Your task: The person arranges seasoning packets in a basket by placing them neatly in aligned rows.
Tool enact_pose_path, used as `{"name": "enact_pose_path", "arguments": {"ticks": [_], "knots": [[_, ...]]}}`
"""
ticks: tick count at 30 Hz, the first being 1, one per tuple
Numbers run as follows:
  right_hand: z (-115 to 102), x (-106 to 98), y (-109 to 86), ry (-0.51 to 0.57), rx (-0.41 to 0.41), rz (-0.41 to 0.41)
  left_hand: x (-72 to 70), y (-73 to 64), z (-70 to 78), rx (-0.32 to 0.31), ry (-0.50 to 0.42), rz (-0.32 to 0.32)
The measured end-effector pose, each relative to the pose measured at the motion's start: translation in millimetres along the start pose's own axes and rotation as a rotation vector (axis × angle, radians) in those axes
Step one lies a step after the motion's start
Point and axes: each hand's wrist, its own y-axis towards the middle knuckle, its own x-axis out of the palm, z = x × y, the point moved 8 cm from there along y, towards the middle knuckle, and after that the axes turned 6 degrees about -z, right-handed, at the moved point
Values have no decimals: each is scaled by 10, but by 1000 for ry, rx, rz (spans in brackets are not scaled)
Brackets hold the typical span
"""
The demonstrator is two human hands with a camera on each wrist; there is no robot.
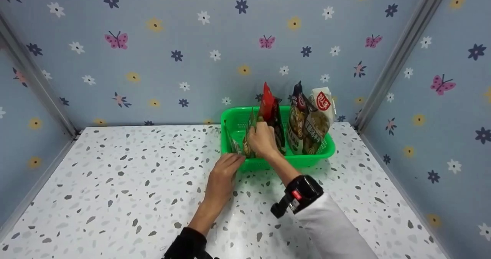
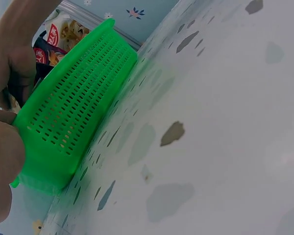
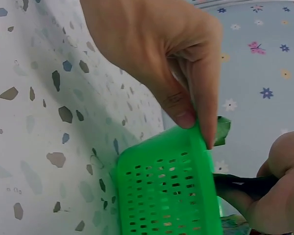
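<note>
A green plastic basket [image 1: 307, 158] stands against the back wall with several upright food bags in it. My left hand [image 1: 221, 176] pinches its front rim near the left corner, thumb outside, as the right wrist view shows. Inside the basket, my right hand [image 1: 263, 139] has its fingers curled on a food bag, whose dark edge [image 3: 245, 184] shows in the right wrist view. Beside that hand stand a green-brown bag [image 1: 247, 145] and a red-topped dark bag [image 1: 267, 99]. A small greenish packet [image 1: 234, 145] leans at the basket's left end, partly hidden.
At the basket's right end stand a dark-topped bag [image 1: 296, 122] and a white-topped bag [image 1: 325, 101] with a red logo. The speckled white tabletop [image 1: 115, 190] extends left and forward. Patterned blue panels [image 1: 215, 36] enclose the back and both sides.
</note>
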Motion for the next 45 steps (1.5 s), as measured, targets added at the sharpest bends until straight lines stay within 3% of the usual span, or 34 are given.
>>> {"name": "enact_pose_path", "arguments": {"ticks": [6, 11, 17, 24, 30, 36, 41, 45], "knots": [[91, 178, 30, -18, 15, -91, -20, 8, 26, 23, 14, 16], [217, 276, 61, -34, 39, -99, -5, -2, 14, 19, 14, 17], [-25, 176, -87, -74, 21, -70, 11, -16, -12, -1, 6, 6], [-201, 89, -201, -92, 71, -125, 10, -25, -11, -12, 5, 0], [87, 221, -66, -48, 5, -98, -1, -22, -6, -24, -6, -2], [382, 337, 63, -62, 53, -127, 7, -24, -7, -12, 6, 28], [243, 260, -3, -15, 98, -185, 13, -27, -4, 0, 28, 36], [-58, 107, -148, 12, 140, -205, 15, -20, -7, -7, 13, 22]]}}
